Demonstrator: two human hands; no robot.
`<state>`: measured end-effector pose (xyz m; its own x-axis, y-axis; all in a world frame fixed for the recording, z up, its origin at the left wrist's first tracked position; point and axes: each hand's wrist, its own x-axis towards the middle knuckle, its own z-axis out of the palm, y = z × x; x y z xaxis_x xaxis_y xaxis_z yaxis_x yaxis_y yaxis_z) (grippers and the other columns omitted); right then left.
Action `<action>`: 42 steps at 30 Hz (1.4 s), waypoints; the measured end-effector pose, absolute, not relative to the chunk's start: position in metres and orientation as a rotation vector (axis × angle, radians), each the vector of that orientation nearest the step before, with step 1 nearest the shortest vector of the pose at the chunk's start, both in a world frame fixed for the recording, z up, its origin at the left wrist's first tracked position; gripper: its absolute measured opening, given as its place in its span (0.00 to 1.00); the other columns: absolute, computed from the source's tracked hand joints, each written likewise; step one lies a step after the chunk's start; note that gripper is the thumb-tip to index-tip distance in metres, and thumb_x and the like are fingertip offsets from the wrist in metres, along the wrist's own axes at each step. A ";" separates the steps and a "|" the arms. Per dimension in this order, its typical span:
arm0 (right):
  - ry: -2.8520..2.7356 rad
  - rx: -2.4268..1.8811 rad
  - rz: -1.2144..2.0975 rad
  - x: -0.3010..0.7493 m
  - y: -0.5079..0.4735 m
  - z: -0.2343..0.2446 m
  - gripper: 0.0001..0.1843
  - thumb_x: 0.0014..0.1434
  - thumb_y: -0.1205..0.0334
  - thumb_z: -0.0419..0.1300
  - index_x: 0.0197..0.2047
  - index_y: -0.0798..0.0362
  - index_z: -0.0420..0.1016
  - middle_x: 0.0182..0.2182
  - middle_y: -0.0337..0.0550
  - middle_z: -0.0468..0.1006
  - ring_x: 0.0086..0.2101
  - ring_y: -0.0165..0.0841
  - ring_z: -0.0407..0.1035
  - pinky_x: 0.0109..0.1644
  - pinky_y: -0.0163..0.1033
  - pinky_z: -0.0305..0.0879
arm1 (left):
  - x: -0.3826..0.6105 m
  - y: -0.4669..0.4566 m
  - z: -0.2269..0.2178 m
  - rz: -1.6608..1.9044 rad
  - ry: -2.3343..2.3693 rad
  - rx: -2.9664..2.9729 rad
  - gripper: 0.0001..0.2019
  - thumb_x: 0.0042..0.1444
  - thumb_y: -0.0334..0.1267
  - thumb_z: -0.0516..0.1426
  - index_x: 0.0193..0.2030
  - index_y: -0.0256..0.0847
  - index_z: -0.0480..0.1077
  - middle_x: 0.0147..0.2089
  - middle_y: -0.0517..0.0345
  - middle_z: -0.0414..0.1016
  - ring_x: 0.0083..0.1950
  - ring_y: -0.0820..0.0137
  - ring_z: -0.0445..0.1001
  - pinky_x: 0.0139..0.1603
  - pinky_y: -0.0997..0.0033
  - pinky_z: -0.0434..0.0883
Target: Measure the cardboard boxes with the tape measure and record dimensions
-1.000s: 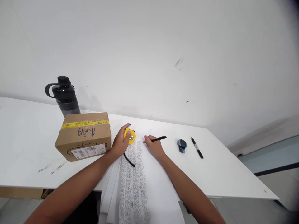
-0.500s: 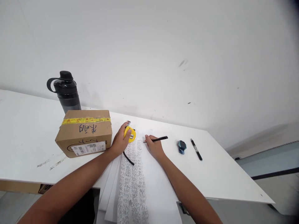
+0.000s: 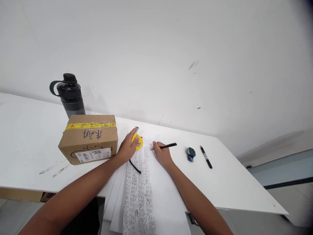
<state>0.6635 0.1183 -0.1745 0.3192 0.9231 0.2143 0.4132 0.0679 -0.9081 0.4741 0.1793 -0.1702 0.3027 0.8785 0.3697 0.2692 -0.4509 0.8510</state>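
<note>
Handwriting (image 3: 138, 192) lines the paper (image 3: 167, 202); a barcoded label (image 3: 93, 155) marks the box (image 3: 88, 140).

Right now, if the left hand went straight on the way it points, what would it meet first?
Probably the white wall behind the table; the left hand holds a yellow tape measure, and this one view leaves depth unclear.

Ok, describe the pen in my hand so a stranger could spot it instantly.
On the white table, find the long written-on paper running over the near edge. By its far end, your right hand grips the black pen. Unlike the loose pen further right, with its pale middle, this one is held.
</note>
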 end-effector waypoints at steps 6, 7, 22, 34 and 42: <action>-1.256 -1.552 0.565 0.663 0.118 -0.176 0.24 0.58 0.43 0.54 0.20 0.51 0.68 0.17 0.35 0.62 0.24 0.32 0.58 0.31 0.38 0.55 | 0.474 0.178 -0.169 1.141 1.013 1.895 0.26 0.66 0.52 0.45 0.69 0.50 0.55 0.69 0.53 0.60 0.68 0.62 0.60 0.68 0.58 0.57; -1.251 -1.552 0.583 0.663 0.118 -0.176 0.23 0.57 0.43 0.54 0.20 0.51 0.68 0.17 0.35 0.62 0.24 0.31 0.57 0.31 0.37 0.55 | 0.474 0.177 -0.168 1.129 1.010 1.898 0.26 0.66 0.52 0.44 0.69 0.49 0.55 0.69 0.53 0.60 0.68 0.63 0.60 0.68 0.58 0.57; -1.200 -1.521 0.573 0.663 0.116 -0.174 0.23 0.57 0.45 0.56 0.20 0.51 0.70 0.18 0.35 0.63 0.24 0.31 0.58 0.32 0.38 0.56 | 0.474 0.176 -0.165 1.136 1.007 1.846 0.23 0.65 0.50 0.46 0.64 0.47 0.60 0.65 0.52 0.65 0.66 0.63 0.63 0.66 0.59 0.60; -1.197 -1.554 0.592 0.664 0.117 -0.174 0.22 0.57 0.47 0.56 0.18 0.51 0.68 0.17 0.36 0.64 0.24 0.32 0.60 0.32 0.38 0.57 | 0.474 0.179 -0.171 1.144 1.011 1.867 0.26 0.66 0.50 0.44 0.68 0.48 0.55 0.69 0.53 0.59 0.69 0.63 0.58 0.69 0.58 0.56; -1.148 -1.550 0.547 0.663 0.117 -0.174 0.21 0.56 0.47 0.56 0.18 0.51 0.69 0.18 0.38 0.67 0.27 0.33 0.62 0.35 0.38 0.60 | 0.473 0.180 -0.171 1.151 1.028 1.908 0.25 0.66 0.49 0.45 0.67 0.47 0.58 0.65 0.50 0.64 0.66 0.62 0.63 0.67 0.57 0.60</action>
<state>0.6628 0.1165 -0.1737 0.4289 0.8762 0.2199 0.3813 0.0451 -0.9233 0.4726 0.1795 -0.1712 0.2992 0.8749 0.3808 0.2797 -0.4619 0.8416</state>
